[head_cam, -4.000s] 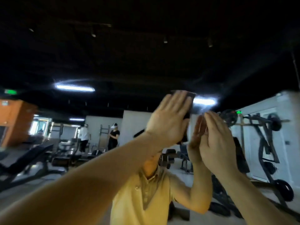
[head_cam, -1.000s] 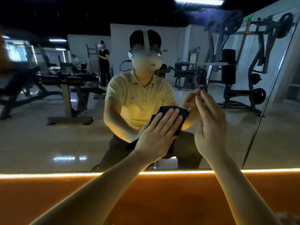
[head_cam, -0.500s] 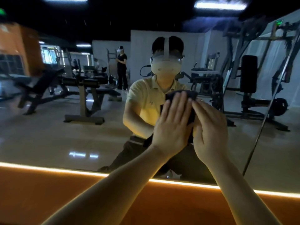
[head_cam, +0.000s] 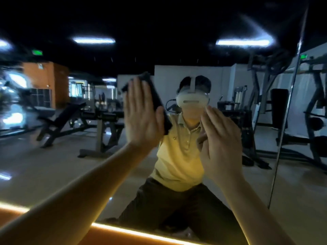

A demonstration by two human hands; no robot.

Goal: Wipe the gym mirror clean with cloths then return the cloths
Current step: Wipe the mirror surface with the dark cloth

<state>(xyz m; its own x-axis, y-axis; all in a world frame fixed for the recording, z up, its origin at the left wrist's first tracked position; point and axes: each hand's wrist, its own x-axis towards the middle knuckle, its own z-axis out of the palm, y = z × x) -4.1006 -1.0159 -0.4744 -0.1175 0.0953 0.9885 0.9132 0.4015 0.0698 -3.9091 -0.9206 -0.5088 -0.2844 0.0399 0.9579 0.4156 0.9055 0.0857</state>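
Observation:
The gym mirror (head_cam: 53, 174) fills the view and reflects me and the gym behind. My left hand (head_cam: 141, 119) lies flat with straight fingers and presses a dark cloth (head_cam: 157, 101) against the glass, left of my reflected head. The cloth shows above and to the right of the fingers. My right hand (head_cam: 219, 140) is held up flat at the glass, fingers straight, to the right and lower. Whether a cloth lies under it is hidden.
A lit orange ledge (head_cam: 134, 233) runs along the mirror's bottom edge. A vertical seam (head_cam: 283, 138) between mirror panels stands to the right. Benches (head_cam: 70, 119) and weight machines (head_cam: 311, 121) appear only as reflections.
My left hand has slid the dark cloth up and to the left, away from my right hand. Four seconds ago both hands were much higher on the glass.

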